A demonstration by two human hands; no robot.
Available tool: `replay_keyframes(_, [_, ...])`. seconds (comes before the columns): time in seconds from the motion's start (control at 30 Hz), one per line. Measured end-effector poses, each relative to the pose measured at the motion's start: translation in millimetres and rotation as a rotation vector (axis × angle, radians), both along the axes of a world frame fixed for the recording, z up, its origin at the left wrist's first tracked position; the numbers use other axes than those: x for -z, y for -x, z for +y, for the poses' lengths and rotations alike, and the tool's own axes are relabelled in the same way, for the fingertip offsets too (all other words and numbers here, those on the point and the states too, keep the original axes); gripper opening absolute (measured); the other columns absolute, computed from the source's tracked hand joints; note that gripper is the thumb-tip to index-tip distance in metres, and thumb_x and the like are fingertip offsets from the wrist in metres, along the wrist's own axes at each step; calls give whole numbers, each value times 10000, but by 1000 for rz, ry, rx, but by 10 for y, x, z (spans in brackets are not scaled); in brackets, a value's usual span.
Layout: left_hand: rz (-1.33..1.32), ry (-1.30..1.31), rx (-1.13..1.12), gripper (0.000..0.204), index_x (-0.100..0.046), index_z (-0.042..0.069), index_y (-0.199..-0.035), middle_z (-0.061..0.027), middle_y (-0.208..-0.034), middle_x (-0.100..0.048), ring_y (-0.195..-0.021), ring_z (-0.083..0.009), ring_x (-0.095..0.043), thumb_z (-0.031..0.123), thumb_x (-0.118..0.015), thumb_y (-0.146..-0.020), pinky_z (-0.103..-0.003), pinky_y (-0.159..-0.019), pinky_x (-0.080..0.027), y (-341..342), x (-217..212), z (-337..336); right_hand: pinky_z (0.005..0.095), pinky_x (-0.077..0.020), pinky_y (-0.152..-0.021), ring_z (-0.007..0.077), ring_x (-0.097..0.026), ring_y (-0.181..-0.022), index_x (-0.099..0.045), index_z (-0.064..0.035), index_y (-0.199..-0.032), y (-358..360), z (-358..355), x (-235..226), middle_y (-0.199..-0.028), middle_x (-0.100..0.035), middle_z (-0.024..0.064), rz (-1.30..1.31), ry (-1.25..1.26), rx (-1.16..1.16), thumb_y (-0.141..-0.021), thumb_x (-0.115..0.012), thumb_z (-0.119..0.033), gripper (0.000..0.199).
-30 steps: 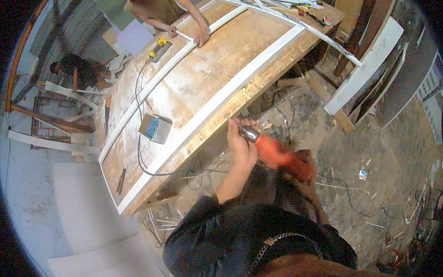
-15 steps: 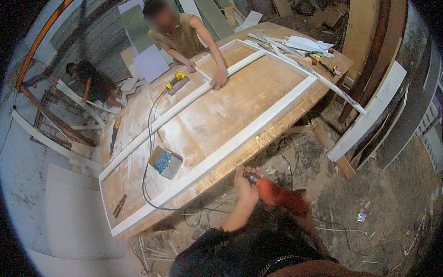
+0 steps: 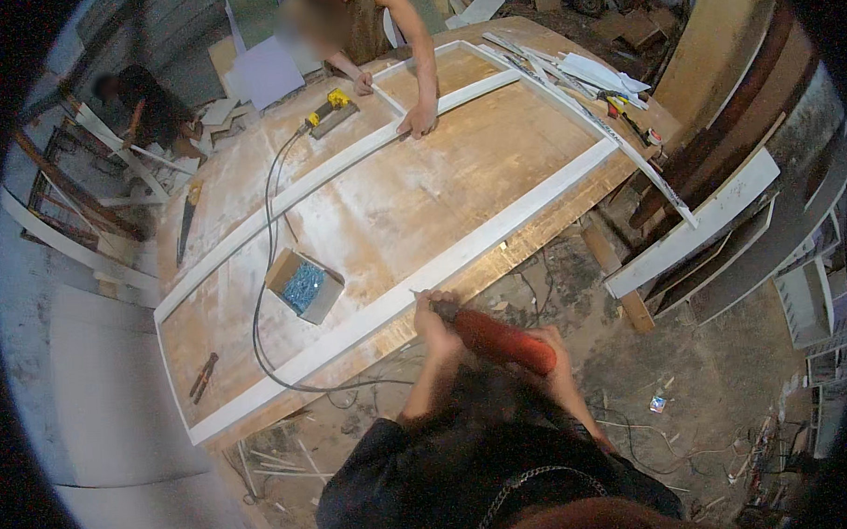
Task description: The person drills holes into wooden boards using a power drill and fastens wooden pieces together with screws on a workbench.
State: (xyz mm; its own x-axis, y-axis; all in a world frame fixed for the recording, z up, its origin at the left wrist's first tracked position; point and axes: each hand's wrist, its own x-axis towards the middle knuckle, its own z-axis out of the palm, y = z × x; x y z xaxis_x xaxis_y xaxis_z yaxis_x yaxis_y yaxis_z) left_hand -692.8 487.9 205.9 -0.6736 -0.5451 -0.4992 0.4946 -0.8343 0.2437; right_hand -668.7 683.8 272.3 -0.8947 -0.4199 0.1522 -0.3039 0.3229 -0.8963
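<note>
A red power drill [image 3: 503, 341] is held between both hands at the near edge of the table. My left hand [image 3: 435, 327] closes round its dark front end. Grasping the drill's rear is my right hand [image 3: 559, 358], its fingers partly hidden behind the red body. A thin tip [image 3: 414, 293] pokes out past my left fingers, over the near rail of the white frame [image 3: 497, 232]; contact between them is unclear. On the table beyond stands an open carton [image 3: 324, 296] of blue screws [image 3: 303, 285]. A co-worker's hand [image 3: 419, 121] presses on the frame's middle rail.
The wooden table [image 3: 393, 200] bears pliers [image 3: 204, 378], a handsaw [image 3: 189, 221] and a yellow corded tool [image 3: 330, 111]. Its black cable [image 3: 258, 336] loops across the near rail. White strips [image 3: 576, 96] lie at the far right. Boards [image 3: 702, 236] lean at right. Another person crouches far left.
Both hands have lifted the drill forward and left, so its tip is now over the near rail. The view has shifted. The co-worker leans further over the frame.
</note>
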Motion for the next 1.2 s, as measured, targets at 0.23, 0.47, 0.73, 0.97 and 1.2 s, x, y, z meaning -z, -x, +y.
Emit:
replay_keyframes(0.23, [-175, 15, -57, 356, -455, 99, -704, -34, -605, -456, -563, -195, -470, 341, -373, -951, -359, -604, -464, -164, 774, -660, 370, -379, -891, 293, -493, -1003, -565, -75, -1075, 186, -562, 483, -1010, -538, 126, 23, -77, -136, -612, -759, -136, 506])
replay_keyframes(0.47, [-196, -108, -39, 266, -479, 81, -754, -46, -642, -514, -619, -217, -529, 246, -387, -941, -391, -694, -499, -218, 1092, -1131, 374, -361, -935, 287, -493, -1029, -528, -63, -1128, 271, -1129, 459, -1078, -526, 129, -140, -121, -167, -657, -782, -275, 575])
replay_keyframes(0.73, [88, 46, 192, 189, -543, 39, -863, -96, -817, -548, -781, -233, -531, 180, -419, -879, -369, -782, -457, -29, 1642, -1449, 361, -395, -898, 272, -505, -1021, -518, -24, -1090, 515, -1487, 451, -1043, -524, 153, -163, -156, -88, -674, -779, -306, 566])
replay_keyframes(0.97, [42, 38, 260, 203, -550, 41, -881, -96, -846, -556, -796, -237, -536, 199, -423, -881, -377, -793, -455, 298, 1735, -1570, 341, -437, -854, 217, -556, -954, -495, -17, -1100, 662, -1600, 672, -1013, -566, 126, -332, 29, 21, -681, -780, -318, 589])
replay_keyframes(1.2, [-13, 83, 258, 219, -557, 42, -898, -97, -874, -565, -811, -240, -541, 218, -427, -883, -386, -804, -454, 552, 1685, -1852, 306, -461, -779, 167, -557, -898, -488, -27, -1060, 1275, -1785, 917, -947, -575, 84, -682, 120, 56, -748, -717, -370, 517])
